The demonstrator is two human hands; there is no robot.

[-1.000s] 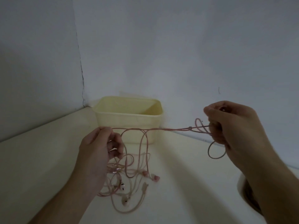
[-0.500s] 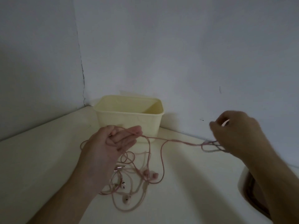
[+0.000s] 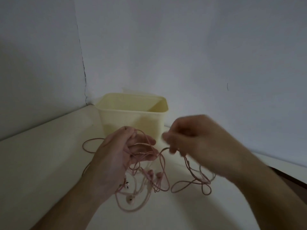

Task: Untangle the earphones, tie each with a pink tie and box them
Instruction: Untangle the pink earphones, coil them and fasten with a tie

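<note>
Item: tangle of pink earphones, lying on the cream table in front of the pale yellow box, which stands open-topped in the corner where two grey walls meet. Hard to make out: the light is dim, and the right hand is blurred, so its fingertips and whatever they pinch are indistinct; a pale spot at the fingertips cannot be identified. How many earphone sets make up the tangle cannot be told, since the cords cross and loop over one another; two pink earbuds and a plug-like piece show among them near the left wrist. The inside bottom of the box is hidden by its front wall. A dark shape at the right edge of the table is cut off and unreadable. Left hand: fingers loosely spread, several cord strands draped across them and the palm. Right hand: fingers curled, gripping a cord that drops from them into loops on the table. Change from half a second ago: the right hand has moved in from the far right to just beside the left, the stretched cord between the hands has gone slack, and fresh loops now rest on the table below the right hand.
</note>
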